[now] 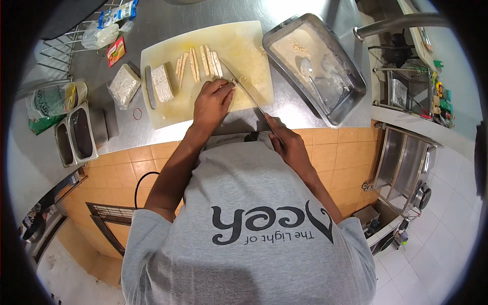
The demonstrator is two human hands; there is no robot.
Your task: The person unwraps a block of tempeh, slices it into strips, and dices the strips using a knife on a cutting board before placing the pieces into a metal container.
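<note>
My right hand (288,143) grips the handle of a long kitchen knife (249,92), whose blade slants up and left over the cutting board (254,40). My left hand (212,103) is closed with bent fingers beside the blade, pressing on tempeh pieces that it mostly hides. Just past its fingers lie cut tempeh strips (194,66) in several narrow rows. Small crumbs are scattered near the blade. Left of the strips sits a larger piece of tempeh (162,83), scored or cut across. A plastic-wrapped block (124,86) rests on the steel counter beside the board.
At right stands a deep metal tray (333,122) with pale batter and a spoon (315,84) in it. A red rubber band (137,114), a red packet (116,51) and steel containers (81,129) are on the left. A metal pipe (401,21) crosses the upper right.
</note>
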